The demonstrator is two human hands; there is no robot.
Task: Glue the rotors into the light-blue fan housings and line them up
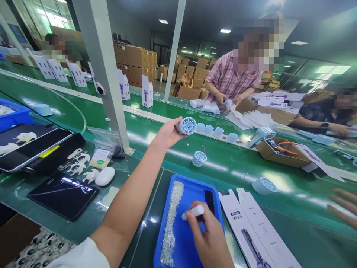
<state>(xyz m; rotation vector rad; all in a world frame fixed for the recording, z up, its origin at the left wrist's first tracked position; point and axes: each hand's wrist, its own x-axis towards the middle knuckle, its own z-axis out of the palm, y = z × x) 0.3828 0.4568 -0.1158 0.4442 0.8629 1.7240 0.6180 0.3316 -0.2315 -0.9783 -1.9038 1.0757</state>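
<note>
My left hand [167,134] reaches out over the green conveyor belt [237,163] and grips a pale blue round fan housing [187,125] with thin red wires hanging from it. My right hand [208,238] rests low over a blue tray [192,193] and pinches a small white stick-shaped tool [193,212]. A band of tiny white beads [171,219] runs down the tray's left side. Another blue housing [199,158] stands on the belt just beyond the tray.
Several more blue housings [213,130] line the belt's far side, one [263,185] sits right. Flat white cartons [251,227] lie right of the tray. Phones, a tablet [33,147] and white parts lie left. A steel post [107,74] stands ahead. Other workers stand across; someone's fingers [344,206] enter at right.
</note>
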